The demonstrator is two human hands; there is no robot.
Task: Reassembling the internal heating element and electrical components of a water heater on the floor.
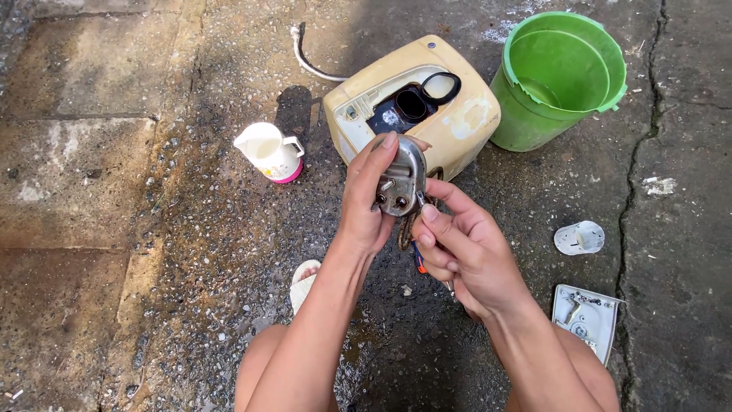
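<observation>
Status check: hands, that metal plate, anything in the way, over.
Left hand grips metal plate upright. Right hand pinches its lower edge, wires hanging beneath. Yellow casing lies open behind; bucket, jug stand apart. Nothing in the way.

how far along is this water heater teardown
Done: the cream heater tank lies on the ground with its oval port open, black gasket loose at the rim, and a white cover panel lies off to the side. In hand: the left hand holds the removed metal flange plate while the right hand works at its lower edge. Left: the plate is not back on the tank; the green bucket and white jug stand unused.
</observation>
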